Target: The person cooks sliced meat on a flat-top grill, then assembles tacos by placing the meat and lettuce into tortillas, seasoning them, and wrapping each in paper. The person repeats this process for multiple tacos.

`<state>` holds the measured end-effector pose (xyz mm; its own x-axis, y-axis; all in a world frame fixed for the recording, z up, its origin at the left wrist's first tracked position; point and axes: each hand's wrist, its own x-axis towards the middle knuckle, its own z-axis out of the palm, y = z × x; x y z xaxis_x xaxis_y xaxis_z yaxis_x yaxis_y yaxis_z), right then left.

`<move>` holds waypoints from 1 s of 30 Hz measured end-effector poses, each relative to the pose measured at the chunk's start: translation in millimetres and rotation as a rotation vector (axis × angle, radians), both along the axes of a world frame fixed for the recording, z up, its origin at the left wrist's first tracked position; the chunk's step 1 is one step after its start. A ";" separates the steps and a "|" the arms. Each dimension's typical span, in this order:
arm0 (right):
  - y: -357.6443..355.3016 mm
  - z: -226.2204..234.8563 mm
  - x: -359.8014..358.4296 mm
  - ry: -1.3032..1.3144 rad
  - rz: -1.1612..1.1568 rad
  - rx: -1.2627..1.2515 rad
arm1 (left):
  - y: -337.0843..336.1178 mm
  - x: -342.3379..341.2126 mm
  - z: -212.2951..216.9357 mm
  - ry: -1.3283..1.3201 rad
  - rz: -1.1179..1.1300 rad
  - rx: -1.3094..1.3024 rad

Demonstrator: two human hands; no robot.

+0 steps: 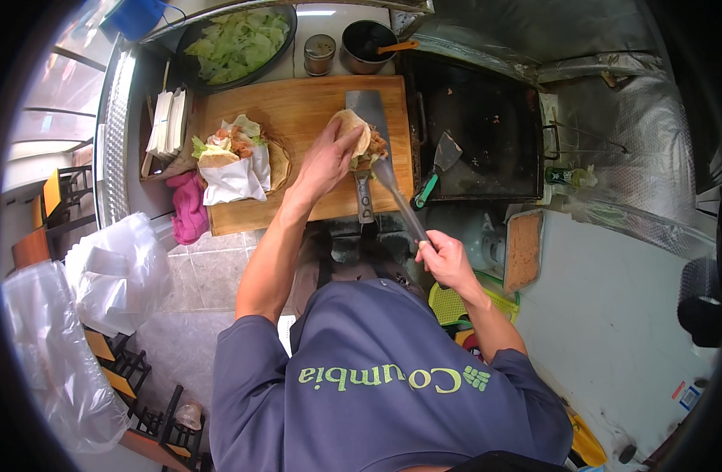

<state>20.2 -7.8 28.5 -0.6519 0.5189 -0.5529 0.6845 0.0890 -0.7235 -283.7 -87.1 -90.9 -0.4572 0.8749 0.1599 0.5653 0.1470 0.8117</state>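
My left hand (325,163) is closed round a folded flatbread (347,124) over the right part of the wooden cutting board (306,98). Browned filling (374,145) and a bit of green show at the bread's right side. My right hand (447,259) grips the lower end of a long grey metal utensil (406,208); its far tip touches or nearly touches the filling, and its exact kind is unclear. Beneath the bread lies a broad-bladed knife (365,101), handle toward me. At the board's left stands a filled flatbread in white paper (233,169), with more flatbread (278,167) beside it.
A black griddle (487,118) adjoins the board's right, with a green-handled scraper (447,153) on it. Behind are a bowl of lettuce (236,47), a shaker jar (319,55) and a dark pot (367,43). Paper sleeves (167,122) and a pink cloth (188,206) sit left.
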 end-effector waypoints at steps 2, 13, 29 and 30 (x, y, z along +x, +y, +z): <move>6.7 8.8 -6.3 0.012 -0.077 -0.049 | 0.0 3.9 3.3 -0.016 0.010 0.012; 20.6 -16.6 -35.8 0.056 -0.114 -0.438 | 0.6 25.9 7.5 0.149 0.067 -0.104; 128.6 -101.0 28.5 -0.251 -0.043 0.954 | -57.1 -86.1 98.3 0.395 0.400 0.181; 125.2 -93.1 28.6 -0.249 -0.100 0.918 | -74.8 -107.6 113.3 0.489 0.490 0.163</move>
<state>48.8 117.4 -64.6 -0.4998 0.8659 -0.0193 0.8444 0.4822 -0.2334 -391.3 -161.9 22.4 -0.6341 0.5347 0.5586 0.7705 0.3760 0.5147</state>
